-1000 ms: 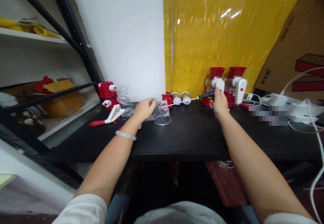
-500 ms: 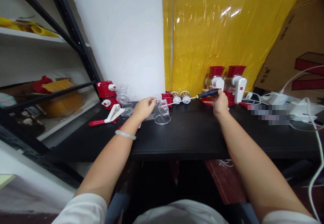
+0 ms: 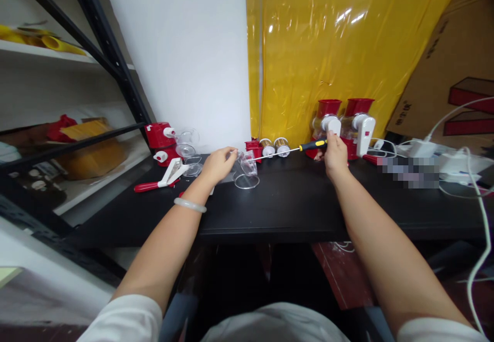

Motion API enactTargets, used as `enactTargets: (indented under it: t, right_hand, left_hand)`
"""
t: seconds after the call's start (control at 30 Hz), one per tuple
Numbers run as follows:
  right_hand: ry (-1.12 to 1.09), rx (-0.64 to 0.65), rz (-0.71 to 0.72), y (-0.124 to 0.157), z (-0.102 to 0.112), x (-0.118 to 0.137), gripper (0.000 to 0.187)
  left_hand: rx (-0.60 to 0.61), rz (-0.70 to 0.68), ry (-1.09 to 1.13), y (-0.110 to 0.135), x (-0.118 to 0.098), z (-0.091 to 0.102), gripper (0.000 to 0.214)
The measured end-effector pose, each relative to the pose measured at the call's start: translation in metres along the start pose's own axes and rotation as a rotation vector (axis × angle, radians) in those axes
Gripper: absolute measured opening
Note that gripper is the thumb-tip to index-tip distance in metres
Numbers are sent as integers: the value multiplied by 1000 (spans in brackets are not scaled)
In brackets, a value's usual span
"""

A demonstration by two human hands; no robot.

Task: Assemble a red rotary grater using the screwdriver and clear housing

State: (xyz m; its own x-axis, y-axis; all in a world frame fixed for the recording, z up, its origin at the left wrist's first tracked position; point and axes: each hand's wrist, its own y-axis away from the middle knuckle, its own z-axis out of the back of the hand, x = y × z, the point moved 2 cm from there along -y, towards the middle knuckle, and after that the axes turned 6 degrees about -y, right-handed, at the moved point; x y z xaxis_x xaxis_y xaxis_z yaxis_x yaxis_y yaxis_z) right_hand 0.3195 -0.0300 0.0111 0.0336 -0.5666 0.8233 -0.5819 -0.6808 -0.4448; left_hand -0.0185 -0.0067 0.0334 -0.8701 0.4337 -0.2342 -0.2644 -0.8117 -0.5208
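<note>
My right hand (image 3: 336, 155) is closed round the handle of a yellow and black screwdriver (image 3: 313, 146). Its long metal shaft points left, and the tip meets a clear plastic housing (image 3: 247, 168) with a round rim. At the other side of that housing, my left hand (image 3: 221, 164) pinches its edge; part of the grip is hidden behind the fingers. Just behind the housing stands a small red part (image 3: 253, 149), with two metal grating drums (image 3: 275, 147) to its right. Left of my left hand lies a white crank with a red handle (image 3: 157, 183).
Two red and white rotary graters (image 3: 354, 128) stand behind my right hand. Red bases (image 3: 159, 136) and clear housings (image 3: 187, 149) are stacked at the left. White cables and adapters (image 3: 422, 149) crowd the right side of the black table (image 3: 278, 213). A shelf rack borders the left.
The fingers of my right hand, spread behind the handle before, have curled in round it. The handle has turned and shows more yellow. My left hand and the housing stay nearly still.
</note>
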Motion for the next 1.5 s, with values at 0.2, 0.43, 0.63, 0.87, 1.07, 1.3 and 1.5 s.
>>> enactTargets:
  t: [0.2,0.43,0.63,0.87,1.07,1.3,1.5]
  right_hand:
    - [-166,105,-121,-4,0,-5,48]
    - [-33,23,33,-5,5,-5,46]
    - [7,-15,-92,-7,7,-10,52]
    - [-77,4,-86,-6,3,-8,38]
    - [194,-58,31,-7,13,-8,50]
    - [-75,-8,-191,-10,2,-10,38]
    - [72,-63,-41,-7,6,-6,43]
  left_hand:
    - [-3,-5,7,0,1,0,44]
    - [-2,-6,2,0,2,-1,44]
    - [-7,-7,0,0,2,-2,44]
    - [-8,-5,7,0,1,-1,44]
    - [-8,-14,7,0,1,-1,44]
    - [-14,-21,5,-1,4,-3,44]
    - [-21,-35,11,-1,5,-4,44]
